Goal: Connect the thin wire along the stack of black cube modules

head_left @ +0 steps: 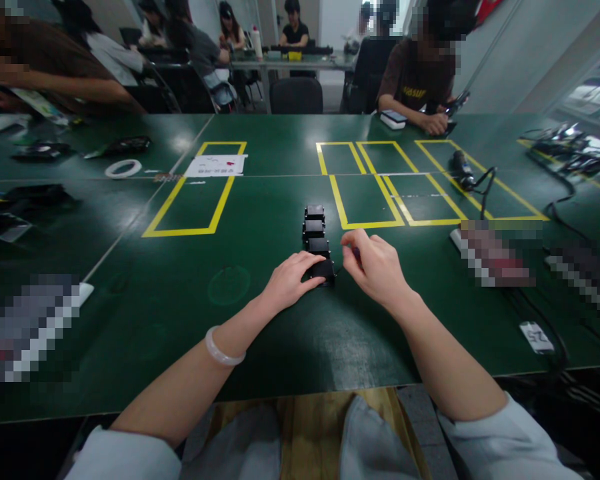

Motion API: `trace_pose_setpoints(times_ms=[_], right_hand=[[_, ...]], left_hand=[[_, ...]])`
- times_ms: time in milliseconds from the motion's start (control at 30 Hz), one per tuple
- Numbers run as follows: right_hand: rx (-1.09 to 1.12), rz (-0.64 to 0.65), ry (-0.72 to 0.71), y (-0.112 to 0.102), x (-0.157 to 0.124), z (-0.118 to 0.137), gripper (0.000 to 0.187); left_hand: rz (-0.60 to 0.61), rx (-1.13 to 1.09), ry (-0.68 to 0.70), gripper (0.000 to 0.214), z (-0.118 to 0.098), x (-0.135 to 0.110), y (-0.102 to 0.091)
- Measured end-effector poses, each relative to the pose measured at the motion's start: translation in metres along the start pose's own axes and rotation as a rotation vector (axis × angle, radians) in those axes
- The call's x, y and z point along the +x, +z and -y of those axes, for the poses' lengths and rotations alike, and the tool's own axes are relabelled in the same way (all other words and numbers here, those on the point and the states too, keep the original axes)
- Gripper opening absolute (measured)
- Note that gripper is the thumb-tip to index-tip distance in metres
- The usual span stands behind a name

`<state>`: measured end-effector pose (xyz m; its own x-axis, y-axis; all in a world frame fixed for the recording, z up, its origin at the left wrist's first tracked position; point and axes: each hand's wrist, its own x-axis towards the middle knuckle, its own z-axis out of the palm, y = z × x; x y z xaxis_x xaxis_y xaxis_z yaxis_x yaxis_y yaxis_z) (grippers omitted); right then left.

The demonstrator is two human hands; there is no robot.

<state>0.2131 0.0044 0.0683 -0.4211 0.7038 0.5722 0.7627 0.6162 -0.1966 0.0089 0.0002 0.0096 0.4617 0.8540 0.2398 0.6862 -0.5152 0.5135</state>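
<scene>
Several small black blocks (315,227) with little studs along their sides stand in a row on the green table, running away from me. The nearest black block (323,269) sits between the thumb and fingers of my left hand (293,279), which steadies it on the tabletop. Just to the right of that block is my right hand (375,267), its fingers curled into a pinch. Whatever may be in that pinch is too small to make out. A white bracelet (224,348) circles my left wrist.
Yellow tape outlines (370,225) mark the table (260,367). A printed sheet (216,165) and a tape roll (123,169) lie at left. On the right are a black cylindrical device (461,168), a blurred-out device (495,253) and cables. A person (420,80) sits across.
</scene>
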Motion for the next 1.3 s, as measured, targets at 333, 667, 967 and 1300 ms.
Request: trace_pose_setpoints(times_ms=[333,667,967,1300], right_hand=[[-0.011,-0.013,-0.014,0.0006,-0.0008,0.0,0.017],[-0.008,-0.013,-0.005,0.0009,-0.0002,-0.0004,0.016],[0.004,0.003,0.008,0.0011,0.0,-0.0008,0.018],[0.016,0.004,0.016,0.0012,-0.0002,-0.0005,0.019]], left_hand=[[-0.007,0.001,0.006,0.038,0.002,-0.0005,0.0024],[-0.002,0.0,-0.002,0.038,0.0006,-0.0007,0.001],[-0.002,-0.005,0.001,0.038,0.001,-0.0003,0.001],[-0.001,0.002,0.004,0.038,0.0001,-0.0001,0.0005]])
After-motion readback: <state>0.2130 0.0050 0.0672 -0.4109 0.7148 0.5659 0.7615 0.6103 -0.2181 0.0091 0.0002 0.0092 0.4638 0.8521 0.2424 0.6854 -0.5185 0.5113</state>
